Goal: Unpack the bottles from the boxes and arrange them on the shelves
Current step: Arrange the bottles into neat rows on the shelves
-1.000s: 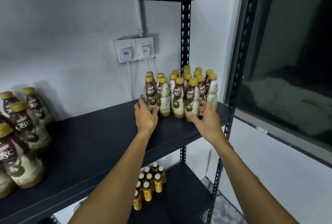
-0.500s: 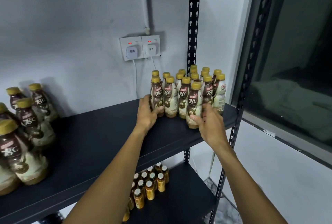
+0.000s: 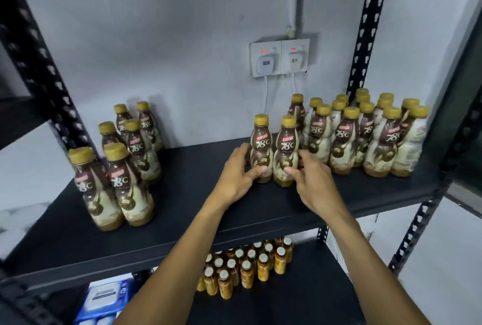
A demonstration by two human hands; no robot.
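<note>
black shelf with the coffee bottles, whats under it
Under the black shelf, a lower shelf holds a cluster of small amber bottles with pale caps, and blue-and-white packs show at the left. The board and the left forearm cover whatever lies between and behind.

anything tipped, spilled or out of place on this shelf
Nothing stands out: all bottles on the shelf stand upright and capped, no spill. The left hand and right hand each grip a bottle by the right group.
</note>
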